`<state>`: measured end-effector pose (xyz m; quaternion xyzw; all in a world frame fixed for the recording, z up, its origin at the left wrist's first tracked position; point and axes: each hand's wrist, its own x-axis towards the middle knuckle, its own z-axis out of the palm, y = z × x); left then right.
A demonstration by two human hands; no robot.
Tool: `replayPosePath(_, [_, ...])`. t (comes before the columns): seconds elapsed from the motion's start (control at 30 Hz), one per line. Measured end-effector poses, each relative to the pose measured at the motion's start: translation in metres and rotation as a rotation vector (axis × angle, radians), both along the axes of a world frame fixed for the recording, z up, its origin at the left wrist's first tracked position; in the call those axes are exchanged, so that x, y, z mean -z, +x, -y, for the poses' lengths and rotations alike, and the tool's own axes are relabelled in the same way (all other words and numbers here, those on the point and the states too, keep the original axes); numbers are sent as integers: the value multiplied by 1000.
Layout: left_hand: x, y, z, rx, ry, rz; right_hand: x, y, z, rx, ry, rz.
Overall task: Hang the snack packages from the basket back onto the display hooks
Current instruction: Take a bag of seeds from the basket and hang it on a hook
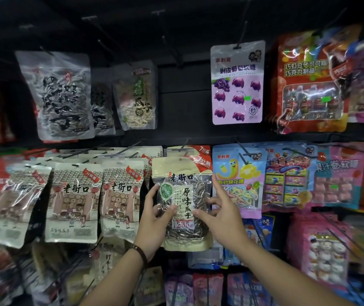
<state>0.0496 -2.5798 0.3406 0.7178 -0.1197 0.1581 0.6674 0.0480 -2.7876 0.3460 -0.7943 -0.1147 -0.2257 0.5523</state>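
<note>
The left hand (154,217) grips the left edge of a sunflower seed bag (184,173), thumb on its front, holding it up just below a middle-row display hook (185,144). The bag looks light, crinkly and slippery, best steadied by its sides with the punched top free. The right hand (223,215) is spread loose, thumb and a fingertip touching the bag's right side.
</note>
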Motion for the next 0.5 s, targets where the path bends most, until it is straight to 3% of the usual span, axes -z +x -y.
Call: replayPosePath(0.5, [-1, 5, 5, -46, 49, 21, -4, 11, 4, 13, -49, -2])
